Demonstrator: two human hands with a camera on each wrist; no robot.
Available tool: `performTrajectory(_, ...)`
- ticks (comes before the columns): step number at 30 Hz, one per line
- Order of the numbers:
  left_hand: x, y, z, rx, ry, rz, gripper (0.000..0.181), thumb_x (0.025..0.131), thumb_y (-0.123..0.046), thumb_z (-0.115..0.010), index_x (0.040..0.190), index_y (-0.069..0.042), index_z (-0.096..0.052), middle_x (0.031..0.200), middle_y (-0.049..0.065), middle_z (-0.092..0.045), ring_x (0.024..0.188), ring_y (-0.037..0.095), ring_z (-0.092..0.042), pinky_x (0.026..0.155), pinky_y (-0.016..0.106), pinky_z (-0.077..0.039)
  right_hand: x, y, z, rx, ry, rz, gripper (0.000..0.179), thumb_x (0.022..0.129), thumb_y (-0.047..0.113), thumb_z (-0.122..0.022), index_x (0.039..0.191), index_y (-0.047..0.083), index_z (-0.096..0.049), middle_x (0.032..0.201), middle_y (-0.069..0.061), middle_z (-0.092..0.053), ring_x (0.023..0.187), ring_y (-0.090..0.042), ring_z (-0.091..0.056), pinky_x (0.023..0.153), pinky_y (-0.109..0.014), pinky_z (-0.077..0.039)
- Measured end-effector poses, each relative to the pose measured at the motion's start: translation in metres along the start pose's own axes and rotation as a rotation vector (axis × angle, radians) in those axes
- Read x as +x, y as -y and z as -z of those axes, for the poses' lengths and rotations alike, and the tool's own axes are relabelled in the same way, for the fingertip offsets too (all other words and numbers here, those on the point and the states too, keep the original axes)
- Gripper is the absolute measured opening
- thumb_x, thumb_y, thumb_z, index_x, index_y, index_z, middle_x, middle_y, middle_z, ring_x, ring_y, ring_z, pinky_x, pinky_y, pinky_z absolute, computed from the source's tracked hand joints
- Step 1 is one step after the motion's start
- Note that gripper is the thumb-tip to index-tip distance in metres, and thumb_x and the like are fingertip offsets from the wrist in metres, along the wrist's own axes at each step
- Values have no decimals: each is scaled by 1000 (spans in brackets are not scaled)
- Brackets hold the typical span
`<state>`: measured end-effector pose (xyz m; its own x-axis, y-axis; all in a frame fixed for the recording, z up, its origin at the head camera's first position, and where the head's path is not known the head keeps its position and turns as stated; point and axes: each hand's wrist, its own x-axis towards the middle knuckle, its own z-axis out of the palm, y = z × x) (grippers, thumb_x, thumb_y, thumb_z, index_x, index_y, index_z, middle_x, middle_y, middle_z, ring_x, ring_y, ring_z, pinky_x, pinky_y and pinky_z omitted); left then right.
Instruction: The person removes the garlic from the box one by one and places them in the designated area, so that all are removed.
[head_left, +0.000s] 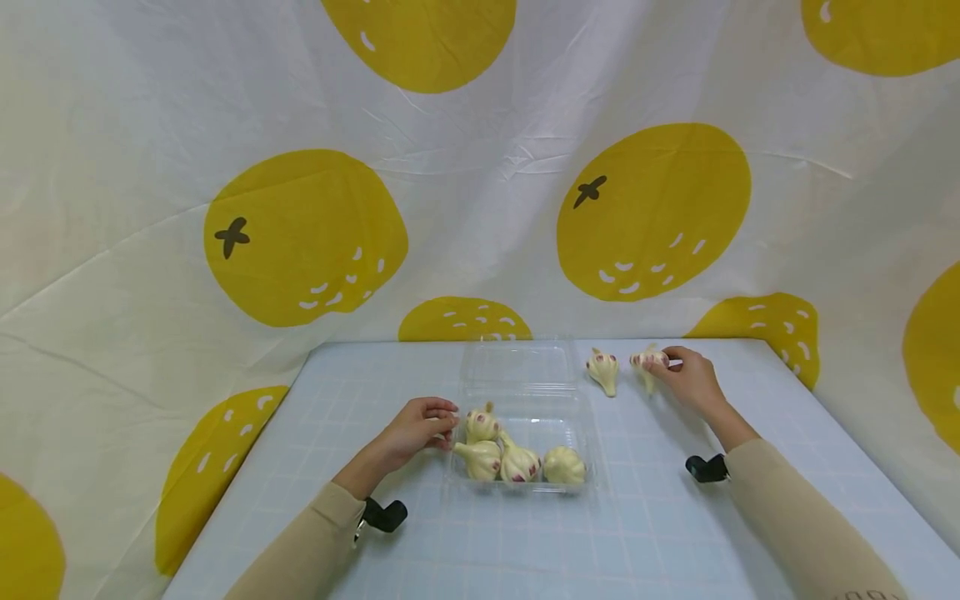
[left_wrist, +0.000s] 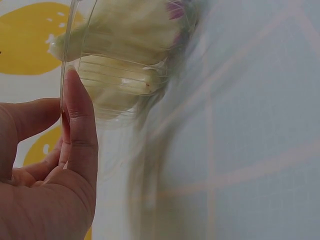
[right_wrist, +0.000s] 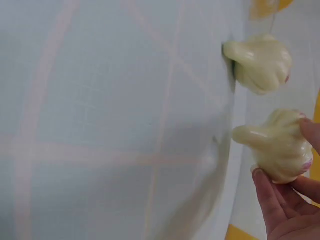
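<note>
My right hand [head_left: 692,382] pinches a garlic bulb [right_wrist: 275,145] between thumb and fingers at the back right of the table. Beside it lies another garlic bulb [head_left: 602,372], stem toward me. My left hand [head_left: 417,429] pinches the left rim of a clear plastic clamshell box [left_wrist: 66,60] between thumb and fingers. Inside the box, three garlic bulbs sit bunched at the left, one of them a purple-marked bulb [head_left: 519,461]. A rounder pale bulb [head_left: 564,466] sits in the front right corner. The box's lid [head_left: 521,365] lies folded open toward the back.
A pale blue checked cloth [head_left: 645,533] covers the table. Behind it hangs a white curtain [head_left: 480,208] printed with big yellow fruit. Small black devices [head_left: 386,515] are strapped at both wrists.
</note>
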<state>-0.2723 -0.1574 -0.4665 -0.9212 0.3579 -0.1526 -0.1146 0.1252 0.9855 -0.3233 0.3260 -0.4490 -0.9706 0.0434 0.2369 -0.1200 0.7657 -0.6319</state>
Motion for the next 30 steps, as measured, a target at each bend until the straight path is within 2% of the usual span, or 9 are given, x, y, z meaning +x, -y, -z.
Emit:
performTrajectory(9, 1, 1, 1, 10, 3, 2, 35, 101, -5, -63, 129, 13, -54, 95, 12, -62, 75, 17, -60, 67, 31, -60, 13, -7, -8, -2, -3, -32, 56, 98, 32, -70, 126, -14, -58, 117, -32, -62, 99, -41, -63, 75, -35, -50)
performTrajectory(16, 2, 0, 1, 16, 5, -5, 37, 101, -5, -63, 130, 15, -52, 96, 12, -62, 75, 17, -60, 68, 32, -60, 18, -11, -16, 16, 15, -75, 61, 100, 36, -67, 132, -14, -53, 126, -32, -58, 105, -42, -58, 88, -47, -51)
performTrajectory(24, 3, 2, 3, 15, 3, 8, 36, 101, -5, -63, 130, 14, -53, 96, 12, -62, 76, 16, -60, 68, 31, -60, 21, -15, -25, 23, 18, -73, 66, 101, 38, -65, 134, -17, -49, 127, -34, -55, 103, -40, -54, 88, -51, -48)
performTrajectory(30, 2, 0, 1, 15, 4, 8, 35, 101, -4, -62, 130, 14, -53, 95, 11, -62, 75, 16, -60, 68, 30, -60, 21, -14, -28, 45, 40, -86, 68, 102, 39, -62, 136, -17, -44, 135, -37, -48, 120, -49, -48, 102, -61, -42)
